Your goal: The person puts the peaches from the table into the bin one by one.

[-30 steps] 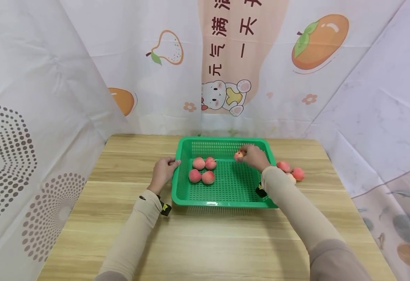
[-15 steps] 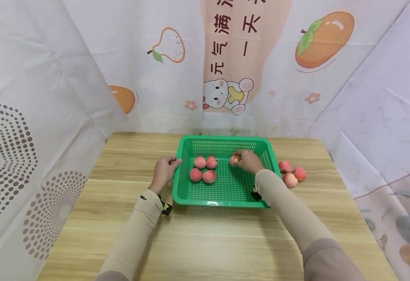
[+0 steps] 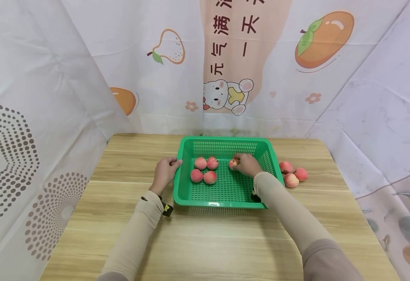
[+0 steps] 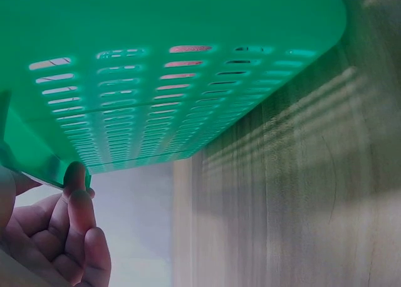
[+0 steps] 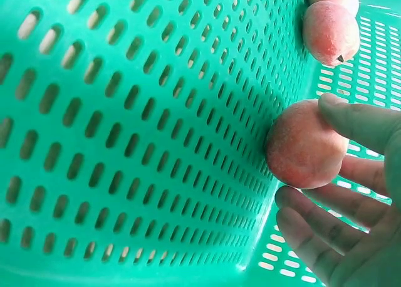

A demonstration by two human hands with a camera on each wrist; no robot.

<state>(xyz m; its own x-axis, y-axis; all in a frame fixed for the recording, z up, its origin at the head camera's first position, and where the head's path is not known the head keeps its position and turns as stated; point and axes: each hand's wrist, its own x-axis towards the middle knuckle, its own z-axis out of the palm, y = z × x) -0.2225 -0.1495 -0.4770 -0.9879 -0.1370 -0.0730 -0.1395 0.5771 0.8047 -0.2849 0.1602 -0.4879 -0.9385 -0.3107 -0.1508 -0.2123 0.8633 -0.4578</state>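
The right hand (image 3: 247,164) has come lower into the green basket (image 3: 190,195) at frame centre, its fingers curled around a peach (image 3: 233,164) now resting on the mesh floor, ready to let go. The left hand (image 3: 165,171) still pinches the basket's left rim. Four peaches (image 3: 205,170) sit left; open mesh lies below. Three peaches (image 3: 292,174) remain right, on the table (image 3: 205,242).
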